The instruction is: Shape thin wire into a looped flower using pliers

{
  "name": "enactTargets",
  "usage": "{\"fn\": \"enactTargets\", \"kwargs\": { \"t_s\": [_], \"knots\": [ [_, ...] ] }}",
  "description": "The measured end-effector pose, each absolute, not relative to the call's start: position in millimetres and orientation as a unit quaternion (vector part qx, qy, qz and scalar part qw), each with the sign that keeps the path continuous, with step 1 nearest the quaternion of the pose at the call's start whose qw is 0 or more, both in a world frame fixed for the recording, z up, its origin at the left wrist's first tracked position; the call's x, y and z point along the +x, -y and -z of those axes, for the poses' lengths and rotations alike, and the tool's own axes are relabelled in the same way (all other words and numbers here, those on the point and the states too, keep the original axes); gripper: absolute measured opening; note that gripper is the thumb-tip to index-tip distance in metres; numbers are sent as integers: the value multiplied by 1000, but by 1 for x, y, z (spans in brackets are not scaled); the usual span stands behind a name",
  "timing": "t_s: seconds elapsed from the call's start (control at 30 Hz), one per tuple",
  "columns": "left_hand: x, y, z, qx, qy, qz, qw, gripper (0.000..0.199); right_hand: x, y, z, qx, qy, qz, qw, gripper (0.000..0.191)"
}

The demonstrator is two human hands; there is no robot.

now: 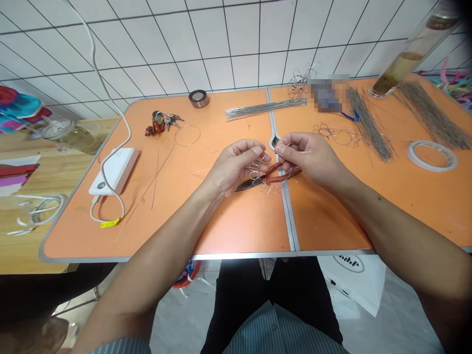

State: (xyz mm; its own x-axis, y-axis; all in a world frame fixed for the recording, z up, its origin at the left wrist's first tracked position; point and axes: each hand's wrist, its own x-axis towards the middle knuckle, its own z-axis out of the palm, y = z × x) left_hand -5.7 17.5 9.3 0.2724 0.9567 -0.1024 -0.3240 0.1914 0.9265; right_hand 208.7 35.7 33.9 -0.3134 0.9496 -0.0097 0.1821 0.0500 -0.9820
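Lightly, my left grip (236, 164) and right grip (304, 156) close at the fingertips on a looped thin wire piece (257, 169), just above red-handled pliers (275, 173) at the middle of the orange folding surface (239, 231). It should feel light and springy but kink easily, so I'd hold where the strands bunch. The printed logo (348, 263) on the white plastic bag (354, 290) is unreadable from here.

Orange folding table (243, 226), metal-edged, two panels meeting at a central seam. Recorded lying on it: a bundle of straight steel wires (266, 108), a dense grey wire bundle (369, 124), a wire loop (187, 135), a bunch of keys (160, 122), a white power bank (113, 170), a dark tape roll (198, 98), and a white tape roll (432, 155).
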Motion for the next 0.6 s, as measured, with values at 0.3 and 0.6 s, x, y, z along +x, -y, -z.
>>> {"fn": "enactTargets", "kwargs": {
  "t_s": [0.3, 0.6],
  "knots": [
    [-6, -17, -11, 458, -440, -449, 629, 24, 211, -36, -35, -440, 609, -515, 412, 37],
    [2, -10, -16, 517, -456, -445, 572, 13, 207, -37, -27, -424, 669, -482, 374, 14]
  ]
}}
